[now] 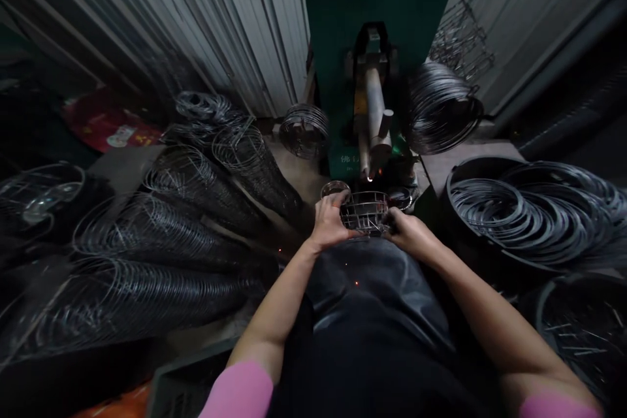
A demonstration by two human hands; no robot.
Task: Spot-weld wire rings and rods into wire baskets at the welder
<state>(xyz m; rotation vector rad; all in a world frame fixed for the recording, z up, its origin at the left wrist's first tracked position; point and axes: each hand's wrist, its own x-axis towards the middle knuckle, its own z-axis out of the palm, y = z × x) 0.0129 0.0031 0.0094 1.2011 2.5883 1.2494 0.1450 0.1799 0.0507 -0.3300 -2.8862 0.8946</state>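
A small round wire basket (363,210) is held between my two hands, just above my dark apron. My left hand (331,221) grips its left side, with the thumb along the near edge. At its right side my right hand (404,230) is closed with the fingertips against the wires; whether it also pinches a loose wire is too dark to tell. Right behind the basket, the tip of a green spot welding machine (377,117) glows with a bright spark. A few orange sparks are falling over the apron (365,274).
Tall stacks of wire rings (161,235) lean on the left. To the right, a black tub (470,170) holds many wire hoops (529,209). Wire coils (441,111) hang beside the machine. A dark bin (582,333) with short wire pieces stands at the lower right.
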